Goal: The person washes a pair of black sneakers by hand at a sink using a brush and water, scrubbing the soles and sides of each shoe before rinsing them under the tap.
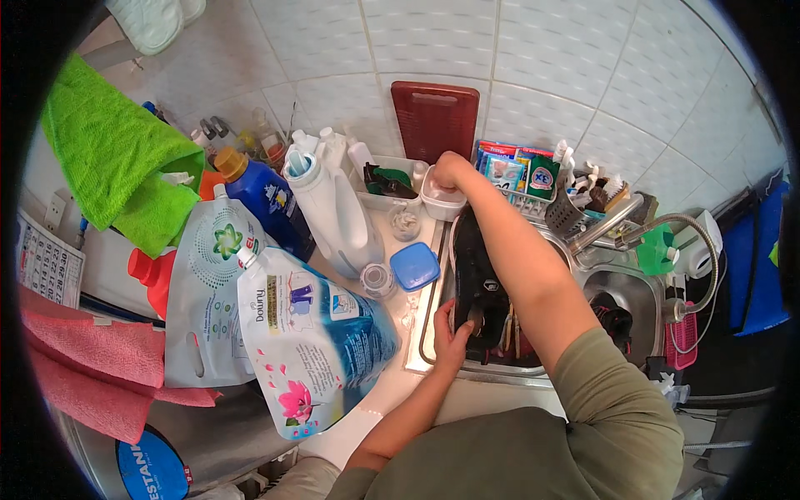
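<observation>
My left hand [451,340] grips the near end of a black shoe [480,256] with a pale sole edge, thumb over its top. The shoe lies over the left sink basin [525,374], partly covered by my right arm. At the far side, my right hand [452,169] reaches down into a small white plastic tub [442,203]; its fingertips are hidden, so what they hold is not visible. To the left of the basin lies a blue plastic lid [415,267]. Another dark item [611,319], perhaps a shoe, sits in the right basin [650,300].
Left are Downy [312,344] and Ariel [215,281] refill pouches, a white jug [340,219] and a blue bottle [265,200]. A red-brown cutting board [435,119] leans on the tiles. A brush holder [565,212] and flexible faucet [706,250] stand at right.
</observation>
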### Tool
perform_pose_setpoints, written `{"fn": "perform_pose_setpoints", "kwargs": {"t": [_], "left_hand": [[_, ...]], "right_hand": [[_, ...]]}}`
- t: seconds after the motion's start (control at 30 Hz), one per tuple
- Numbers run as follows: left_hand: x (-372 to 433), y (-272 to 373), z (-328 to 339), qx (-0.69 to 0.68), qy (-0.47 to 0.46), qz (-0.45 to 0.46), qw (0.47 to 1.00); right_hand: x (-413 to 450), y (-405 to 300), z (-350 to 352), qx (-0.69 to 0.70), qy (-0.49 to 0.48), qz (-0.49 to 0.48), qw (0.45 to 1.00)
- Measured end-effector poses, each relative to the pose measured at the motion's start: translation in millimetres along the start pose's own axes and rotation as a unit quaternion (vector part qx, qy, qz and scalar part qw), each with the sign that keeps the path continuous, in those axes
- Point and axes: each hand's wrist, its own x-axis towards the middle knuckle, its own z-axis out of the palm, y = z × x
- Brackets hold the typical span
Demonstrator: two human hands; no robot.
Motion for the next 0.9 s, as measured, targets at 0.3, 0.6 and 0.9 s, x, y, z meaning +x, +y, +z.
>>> {"fn": "perform_pose_setpoints", "kwargs": {"t": [0.3, 0.6, 0.9], "left_hand": [[-1, 2, 3, -0.004, -0.01, 0.001, 1.0], [1, -14, 0, -0.032, -0.007, -0.004, 0.999], [5, 21, -2, 0.109, 0.057, -0.042, 0.991]], "right_hand": [[-30, 0, 3, -0.24, 0.035, -0.096, 0.965], [-25, -1, -16, -0.163, 0.105, -0.047, 0.98], [-222, 52, -2, 0.658, -0.149, -0.092, 0.733]]}}
